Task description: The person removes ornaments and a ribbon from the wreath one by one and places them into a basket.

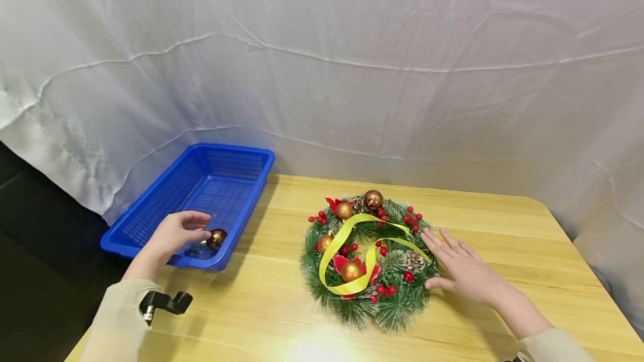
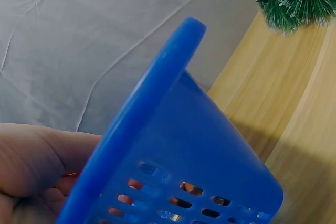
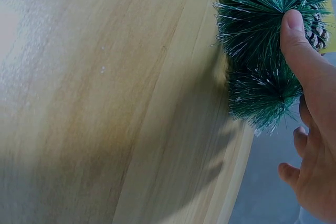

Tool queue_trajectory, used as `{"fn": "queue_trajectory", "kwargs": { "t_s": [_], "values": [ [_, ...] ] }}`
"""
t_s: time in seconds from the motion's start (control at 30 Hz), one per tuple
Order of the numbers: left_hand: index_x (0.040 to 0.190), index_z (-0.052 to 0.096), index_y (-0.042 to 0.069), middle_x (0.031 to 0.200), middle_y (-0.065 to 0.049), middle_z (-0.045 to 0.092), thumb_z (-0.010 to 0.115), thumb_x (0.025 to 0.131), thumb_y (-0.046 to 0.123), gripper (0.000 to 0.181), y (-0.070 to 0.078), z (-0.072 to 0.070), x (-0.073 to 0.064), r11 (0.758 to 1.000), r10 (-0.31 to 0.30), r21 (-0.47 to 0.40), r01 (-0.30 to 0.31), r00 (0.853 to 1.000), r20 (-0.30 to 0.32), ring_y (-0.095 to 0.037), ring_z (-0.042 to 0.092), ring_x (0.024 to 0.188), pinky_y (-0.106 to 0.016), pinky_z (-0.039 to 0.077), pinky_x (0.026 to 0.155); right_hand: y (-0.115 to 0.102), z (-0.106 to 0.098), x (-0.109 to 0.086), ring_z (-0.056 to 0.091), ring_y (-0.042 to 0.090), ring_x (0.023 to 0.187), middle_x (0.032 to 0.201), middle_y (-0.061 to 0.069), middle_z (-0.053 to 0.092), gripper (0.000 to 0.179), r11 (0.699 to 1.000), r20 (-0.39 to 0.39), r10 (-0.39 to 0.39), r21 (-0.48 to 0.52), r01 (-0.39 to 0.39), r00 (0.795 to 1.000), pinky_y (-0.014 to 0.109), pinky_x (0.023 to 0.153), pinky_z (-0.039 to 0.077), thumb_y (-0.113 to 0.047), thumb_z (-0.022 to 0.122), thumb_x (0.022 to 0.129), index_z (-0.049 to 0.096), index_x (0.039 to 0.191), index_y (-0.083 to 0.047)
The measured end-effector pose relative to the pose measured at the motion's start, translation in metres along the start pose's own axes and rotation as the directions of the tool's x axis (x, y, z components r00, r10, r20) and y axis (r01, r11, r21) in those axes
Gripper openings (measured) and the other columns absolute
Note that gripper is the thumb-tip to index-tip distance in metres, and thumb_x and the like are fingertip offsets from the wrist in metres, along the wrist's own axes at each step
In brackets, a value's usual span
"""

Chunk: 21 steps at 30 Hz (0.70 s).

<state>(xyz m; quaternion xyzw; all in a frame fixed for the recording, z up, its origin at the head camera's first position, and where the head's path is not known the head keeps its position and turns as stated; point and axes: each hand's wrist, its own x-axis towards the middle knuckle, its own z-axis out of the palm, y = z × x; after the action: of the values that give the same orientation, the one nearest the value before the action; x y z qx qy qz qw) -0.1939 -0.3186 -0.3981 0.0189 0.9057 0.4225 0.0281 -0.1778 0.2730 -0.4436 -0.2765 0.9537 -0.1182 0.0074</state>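
My left hand reaches over the near end of a blue plastic basket, thumb and fingers parted and lightly bent. Just beyond its fingertips is a shiny brown Christmas ball with a silver cap. In the left wrist view the basket's wall hides most of the fingers. My right hand lies along the right edge of a green Christmas wreath, its fingers extended. The right wrist view has the thumb on the wreath's needles. A loose yellow ribbon curls across the wreath.
On the wreath are gold and brown balls, red berries and a frosted pinecone. The wooden table backs onto a pale grey cloth. The basket stands at the table's left side, beside a dark area.
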Motion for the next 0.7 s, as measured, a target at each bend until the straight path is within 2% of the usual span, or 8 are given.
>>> {"fn": "queue_trajectory", "kwargs": {
  "t_s": [0.13, 0.23, 0.3, 0.37, 0.5, 0.6, 0.7],
  "values": [
    [0.124, 0.056, -0.008, 0.123, -0.030, 0.056, 0.070, 0.088, 0.014, 0.045, 0.000, 0.000, -0.001, 1.000, -0.007, -0.007, 0.007, 1.000, -0.015, -0.043, 0.054, 0.113, -0.051, 0.049, 0.090, 0.000, 0.001, 0.000, 0.010, 0.041, 0.141, 0.158, 0.011, 0.012, 0.095, 1.000, 0.000, 0.003, 0.004, -0.003, 1.000, 0.048, 0.113, -0.002, -0.061, 0.057, 0.083, 0.015, 0.154, -0.012],
    [0.126, 0.056, -0.006, 0.124, -0.027, 0.057, 0.070, 0.089, 0.020, 0.047, 0.000, -0.001, -0.003, 1.000, 0.004, -0.004, -0.004, 0.998, -0.065, -0.041, 0.054, 0.114, -0.049, 0.048, 0.091, 0.000, 0.000, 0.001, 0.011, 0.042, 0.141, 0.158, 0.011, 0.011, 0.096, 1.000, 0.009, 0.008, 0.005, -0.008, 1.000, 0.050, 0.113, 0.000, -0.062, 0.056, 0.083, 0.015, 0.154, -0.013],
    [0.127, 0.056, -0.003, 0.125, -0.025, 0.058, 0.070, 0.089, 0.026, 0.050, 0.001, -0.001, -0.003, 1.000, 0.027, -0.001, -0.027, 0.993, -0.112, -0.039, 0.055, 0.114, -0.043, 0.050, 0.090, -0.001, 0.000, 0.001, 0.012, 0.043, 0.140, 0.158, 0.011, 0.011, 0.096, 1.000, 0.014, 0.006, 0.004, -0.006, 1.000, 0.053, 0.113, 0.002, -0.062, 0.056, 0.083, 0.015, 0.154, -0.012],
    [0.127, 0.057, -0.001, 0.124, -0.022, 0.059, 0.071, 0.088, 0.029, 0.051, 0.006, 0.000, -0.004, 0.998, 0.066, -0.003, -0.067, 0.985, -0.161, -0.035, 0.058, 0.112, -0.031, 0.052, 0.087, -0.001, 0.000, 0.001, 0.011, 0.042, 0.140, 0.158, 0.011, 0.011, 0.096, 1.000, 0.014, 0.007, 0.006, -0.008, 1.000, 0.055, 0.112, 0.004, -0.062, 0.055, 0.083, 0.015, 0.154, -0.012],
    [0.126, 0.060, 0.003, 0.122, -0.019, 0.061, 0.072, 0.087, 0.026, 0.047, 0.027, 0.005, -0.007, 0.985, 0.154, -0.040, -0.168, 0.959, -0.239, -0.011, 0.062, 0.104, -0.012, 0.048, 0.080, -0.001, -0.001, 0.001, 0.009, 0.040, 0.141, 0.158, 0.011, 0.011, 0.096, 1.000, 0.018, 0.014, 0.015, -0.015, 1.000, 0.057, 0.112, 0.004, -0.062, 0.056, 0.083, 0.014, 0.154, -0.012],
    [0.123, 0.061, 0.004, 0.119, -0.018, 0.062, 0.074, 0.086, 0.019, 0.043, 0.051, 0.014, -0.013, 0.961, 0.221, -0.104, -0.257, 0.937, -0.272, 0.000, 0.060, 0.099, -0.013, 0.049, 0.081, 0.000, -0.001, 0.001, 0.007, 0.039, 0.142, 0.158, 0.011, 0.010, 0.096, 1.000, 0.023, 0.017, 0.021, -0.018, 1.000, 0.056, 0.112, 0.003, -0.062, 0.056, 0.083, 0.013, 0.154, -0.013],
    [0.120, 0.063, 0.003, 0.116, -0.017, 0.063, 0.075, 0.084, 0.012, 0.039, 0.073, 0.028, -0.017, 0.920, 0.297, -0.172, -0.352, 0.913, -0.279, -0.004, 0.061, 0.100, -0.020, 0.051, 0.084, 0.000, -0.001, 0.001, 0.006, 0.038, 0.142, 0.158, 0.010, 0.010, 0.097, 1.000, 0.027, 0.017, 0.024, -0.018, 0.999, 0.056, 0.112, 0.003, -0.062, 0.056, 0.082, 0.013, 0.154, -0.013]
  ]
}}
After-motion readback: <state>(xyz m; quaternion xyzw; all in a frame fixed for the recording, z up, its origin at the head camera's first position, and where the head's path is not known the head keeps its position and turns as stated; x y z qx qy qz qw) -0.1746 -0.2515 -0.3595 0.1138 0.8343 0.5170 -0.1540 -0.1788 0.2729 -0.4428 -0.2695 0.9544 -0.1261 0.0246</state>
